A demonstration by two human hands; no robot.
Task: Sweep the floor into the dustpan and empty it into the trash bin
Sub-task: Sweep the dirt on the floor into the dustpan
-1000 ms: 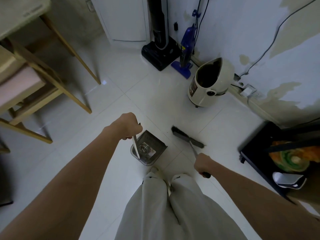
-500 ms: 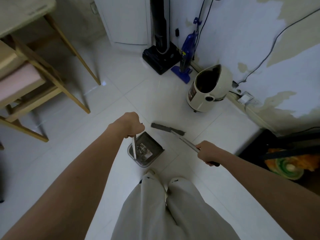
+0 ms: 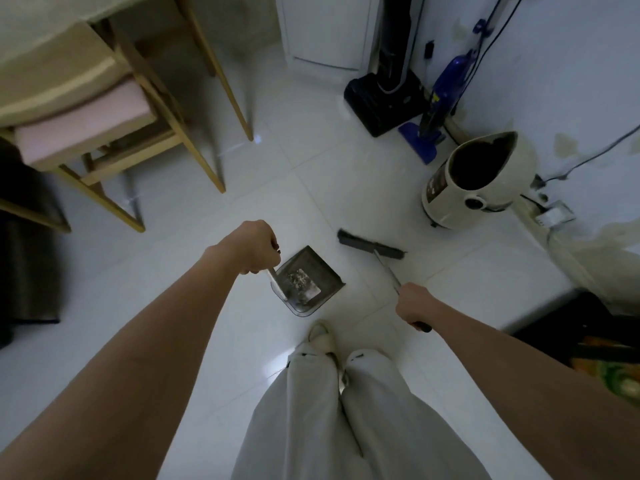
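At the far left a chair (image 3: 86, 123) with a pink seat sits tucked under a table (image 3: 45, 15), its wooden legs standing on the white tiled floor (image 3: 304, 174). Moving right, your left hand (image 3: 254, 247) is clenched round the top of the dustpan's pale upright handle (image 3: 277, 284), which runs down from your fist into the pan. The dustpan (image 3: 308, 280) rests on the tiles just ahead of your feet, its mouth turned toward the right and away from you, with a small heap of dirt and a pale scrap lying inside it. Your light trousers (image 3: 346, 410) and one shoe (image 3: 322, 336) fill the bottom middle. Right of the pan, and apart from it, the broom (image 3: 372, 244) has its dark head down on the floor, the thin shaft slanting back to your right hand (image 3: 415, 304), whose fingers are wrapped round the grip with the dark end sticking out behind. Farther back stand a black vacuum (image 3: 384, 102) and a blue mop (image 3: 438, 109) against the wall. Right of those, near the wall, sits the cream bin (image 3: 481, 181), its dark opening uncovered and well apart from the dustpan.
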